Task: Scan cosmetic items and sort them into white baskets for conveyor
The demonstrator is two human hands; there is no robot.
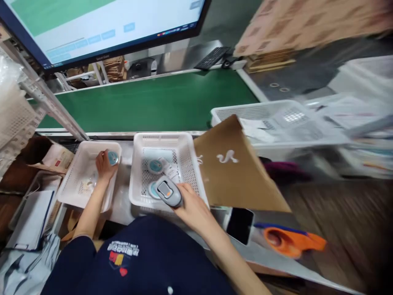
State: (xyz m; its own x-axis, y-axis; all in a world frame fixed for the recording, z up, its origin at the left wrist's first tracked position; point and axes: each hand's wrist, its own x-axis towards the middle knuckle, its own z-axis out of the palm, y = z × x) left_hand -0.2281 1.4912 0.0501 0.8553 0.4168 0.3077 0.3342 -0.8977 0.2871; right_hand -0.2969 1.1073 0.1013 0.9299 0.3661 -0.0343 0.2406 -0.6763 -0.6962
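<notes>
My left hand grips a small round container with a teal lid above the left white basket. In that basket lies a small clear item that I cannot make out. My right hand is wrapped round a grey handheld barcode scanner, held over the near side of the middle white basket. Inside the middle basket are a teal-lidded round container and a white paper slip. Another teal round container is partly hidden by the scanner.
A brown cardboard piece leans beside the middle basket. Near it lie a phone and an orange tape dispenser. Behind run a green conveyor belt and a monitor. A wider white basket stands right.
</notes>
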